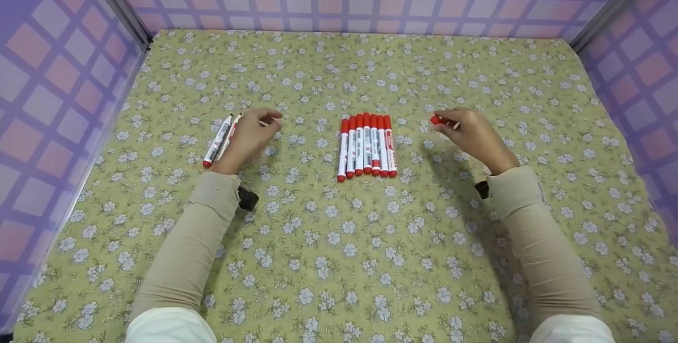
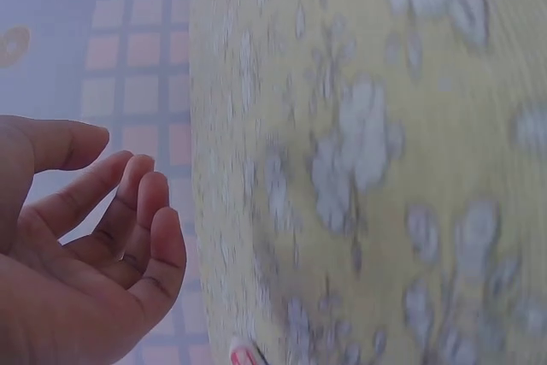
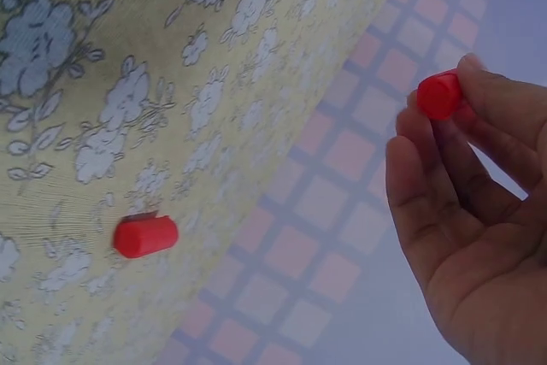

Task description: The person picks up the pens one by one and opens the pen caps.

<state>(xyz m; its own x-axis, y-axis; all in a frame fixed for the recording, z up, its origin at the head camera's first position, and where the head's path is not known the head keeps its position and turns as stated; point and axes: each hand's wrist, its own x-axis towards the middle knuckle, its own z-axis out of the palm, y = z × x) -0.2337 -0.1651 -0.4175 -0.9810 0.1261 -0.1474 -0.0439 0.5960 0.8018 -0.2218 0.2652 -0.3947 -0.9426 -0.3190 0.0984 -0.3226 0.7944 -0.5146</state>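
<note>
**Red, white and florals**

Your right hand [image 1: 474, 134] holds a red-capped marker [image 1: 437, 119]. The row of markers [image 1: 367, 145] at centre is white-barrelled with red caps and red ends; the two markers [image 1: 220, 140] by your left hand [image 1: 249, 136] match. The cloth [image 1: 339, 237] is yellow-green, strewn with pale white-grey flowers. The walls [image 1: 53, 83] are purple, checked with pink squares. Your sleeves [image 1: 193, 247] are beige.
</note>
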